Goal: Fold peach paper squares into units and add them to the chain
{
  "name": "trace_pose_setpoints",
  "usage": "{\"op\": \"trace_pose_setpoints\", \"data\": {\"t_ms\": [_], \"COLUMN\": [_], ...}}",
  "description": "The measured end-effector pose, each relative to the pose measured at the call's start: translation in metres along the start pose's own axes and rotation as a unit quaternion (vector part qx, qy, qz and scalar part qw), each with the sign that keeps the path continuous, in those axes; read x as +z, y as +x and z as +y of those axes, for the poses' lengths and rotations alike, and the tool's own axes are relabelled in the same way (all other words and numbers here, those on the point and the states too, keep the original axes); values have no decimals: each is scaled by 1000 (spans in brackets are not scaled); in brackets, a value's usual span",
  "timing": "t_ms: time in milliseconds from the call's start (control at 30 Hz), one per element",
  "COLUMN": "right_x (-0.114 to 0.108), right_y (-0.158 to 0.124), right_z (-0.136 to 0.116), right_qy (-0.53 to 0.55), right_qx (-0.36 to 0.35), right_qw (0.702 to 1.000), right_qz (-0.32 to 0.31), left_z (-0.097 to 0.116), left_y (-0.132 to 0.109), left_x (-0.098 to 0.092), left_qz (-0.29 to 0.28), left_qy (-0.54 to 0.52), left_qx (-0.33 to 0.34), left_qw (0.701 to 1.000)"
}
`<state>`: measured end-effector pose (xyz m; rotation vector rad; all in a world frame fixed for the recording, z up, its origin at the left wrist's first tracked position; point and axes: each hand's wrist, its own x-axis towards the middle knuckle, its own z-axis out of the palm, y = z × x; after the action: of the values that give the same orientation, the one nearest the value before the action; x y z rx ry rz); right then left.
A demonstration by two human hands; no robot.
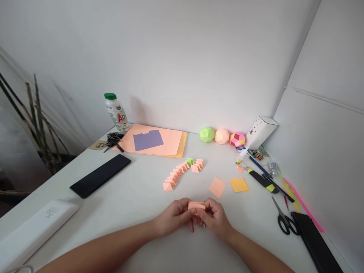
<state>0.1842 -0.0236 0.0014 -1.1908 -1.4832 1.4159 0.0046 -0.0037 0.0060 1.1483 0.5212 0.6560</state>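
Between my two hands, just above the table's front part, is a small folded piece of peach paper [196, 205]. My left hand [174, 217] pinches its left end, and my right hand [216, 219] pinches the right end, thumbs toward me. Beyond them a curved row of folded peach paper pieces [174, 174] lies on the table, with a few green folded pieces [189, 162] at its far end. A flat peach paper square [217, 187] and some yellow paper squares [239, 185] lie to the right of the row.
Paper balls in green [206, 135], peach [222, 136] and mixed colours [237, 139] sit by the wall. Scissors [286, 222], a cutter knife [263, 181] and a black case [317, 242] lie right. Paper sheets [170, 140], a bottle [116, 113] and a black phone-like slab [101, 175] are left.
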Motion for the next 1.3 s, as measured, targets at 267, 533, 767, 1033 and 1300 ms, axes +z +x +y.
{"op": "trace_pose_setpoints", "data": {"t_ms": [267, 533, 767, 1033, 1300], "right_x": [0, 0, -2, -7, -7], "right_y": [0, 1, 2, 4, 6], "right_z": [0, 0, -3, -4, -7], "right_qy": [16, 20, 41, 8, 7], "right_qx": [-1, 20, 26, 45, 62], "right_qw": [1000, 999, 998, 997, 996], "right_qz": [-21, -23, -32, -67, -57], "left_z": [-3, 4, 1, -2, 1], "left_y": [-1, -1, 0, 0, -1], "left_x": [0, 2, 1, 1, 1], "left_qz": [5, -3, 9, 27, 36], "left_qy": [2, 28, 28, 19, 29], "left_qx": [5, -7, -5, -1, 2], "left_qw": [1000, 1000, 1000, 999, 999]}}
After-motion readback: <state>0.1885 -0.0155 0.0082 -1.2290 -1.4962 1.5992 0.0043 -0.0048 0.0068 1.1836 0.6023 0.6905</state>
